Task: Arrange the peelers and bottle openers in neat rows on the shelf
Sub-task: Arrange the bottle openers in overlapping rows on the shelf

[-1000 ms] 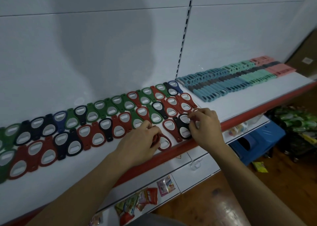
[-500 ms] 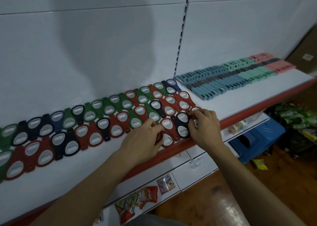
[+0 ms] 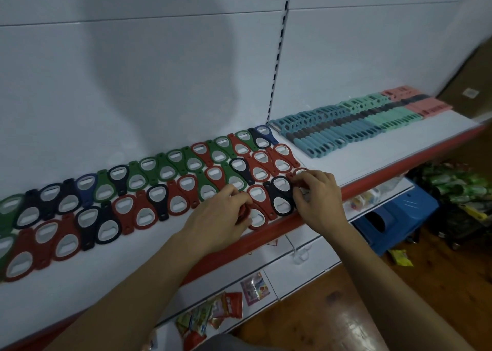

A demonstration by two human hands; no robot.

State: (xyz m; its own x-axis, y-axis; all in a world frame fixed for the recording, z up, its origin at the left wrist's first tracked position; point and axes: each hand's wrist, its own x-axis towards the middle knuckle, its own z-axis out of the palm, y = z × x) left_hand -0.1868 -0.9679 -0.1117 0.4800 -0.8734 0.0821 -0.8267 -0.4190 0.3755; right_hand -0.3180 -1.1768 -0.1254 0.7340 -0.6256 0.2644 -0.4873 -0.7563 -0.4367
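Observation:
Several red, green, black and blue bottle openers lie in overlapping rows along the white shelf. Teal, grey and pink peelers fill tight rows further right. My left hand pinches a red bottle opener at the front edge of the shelf, its fingers curled over the handle. My right hand pinches another red bottle opener at the right end of the front row, beside a black bottle opener. Most of that red opener is hidden under the fingers.
The shelf has a red front lip. A lower shelf holds snack packets. A blue plastic stool and a pile of green packages stand on the wooden floor at the right.
Both hands stayed at the right end of the front row, making small adjustments. The left hand's red opener shifted slightly toward the black one.

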